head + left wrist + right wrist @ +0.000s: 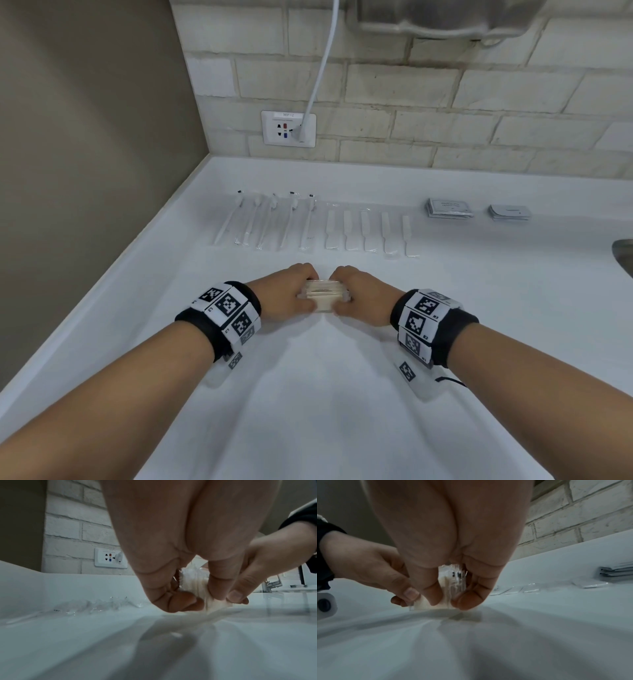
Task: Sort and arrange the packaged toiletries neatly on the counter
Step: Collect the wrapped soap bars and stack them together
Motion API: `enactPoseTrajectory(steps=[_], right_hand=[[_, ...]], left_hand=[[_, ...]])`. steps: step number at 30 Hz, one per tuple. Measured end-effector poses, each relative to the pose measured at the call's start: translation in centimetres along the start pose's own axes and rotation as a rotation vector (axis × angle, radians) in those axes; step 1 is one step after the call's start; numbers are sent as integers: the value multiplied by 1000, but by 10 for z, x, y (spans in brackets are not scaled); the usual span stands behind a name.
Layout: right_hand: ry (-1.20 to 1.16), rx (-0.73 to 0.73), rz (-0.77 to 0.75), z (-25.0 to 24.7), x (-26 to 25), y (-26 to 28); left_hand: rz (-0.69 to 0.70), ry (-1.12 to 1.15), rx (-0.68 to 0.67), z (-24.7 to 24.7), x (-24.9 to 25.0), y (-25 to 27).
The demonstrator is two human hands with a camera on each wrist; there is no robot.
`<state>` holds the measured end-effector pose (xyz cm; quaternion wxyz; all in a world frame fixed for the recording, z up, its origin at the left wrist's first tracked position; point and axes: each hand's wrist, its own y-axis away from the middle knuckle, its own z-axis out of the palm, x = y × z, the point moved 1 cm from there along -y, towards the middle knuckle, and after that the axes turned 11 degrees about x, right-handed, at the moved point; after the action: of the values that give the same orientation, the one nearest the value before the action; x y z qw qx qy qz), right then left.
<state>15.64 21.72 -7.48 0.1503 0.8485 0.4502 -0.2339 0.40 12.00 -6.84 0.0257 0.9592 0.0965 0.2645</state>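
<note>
A small stack of cream packets in clear wrap (322,297) stands on edge on the white counter (342,411). My left hand (287,294) grips its left end and my right hand (359,296) grips its right end, fingers curled over the top and thumbs on the near side. The left wrist view has the stack (193,586) between my left hand (181,601) and the right hand's thumb. From the right wrist, the stack (450,586) sits under my right hand (447,601). Further back lie several wrapped toothbrushes (270,222) and several wrapped combs (370,233) in a row.
Two small stacks of grey sachets (448,208) (509,212) lie at the back right. A wall socket (288,128) with a white cable plugged in is on the brick wall. A sink rim (623,253) shows at the right edge. A beige wall bounds the left side.
</note>
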Motion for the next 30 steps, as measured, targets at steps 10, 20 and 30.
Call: enactPoseTrajectory(steps=[10, 20, 30], right_hand=[[71, -85, 33, 7, 0, 0], [-202, 58, 66, -38, 18, 18], [-693, 123, 248, -114, 84, 67]], left_hand=[[-43, -39, -77, 9, 3, 3], [-89, 343, 77, -11, 19, -4], [-126, 734, -10, 4, 96, -56]])
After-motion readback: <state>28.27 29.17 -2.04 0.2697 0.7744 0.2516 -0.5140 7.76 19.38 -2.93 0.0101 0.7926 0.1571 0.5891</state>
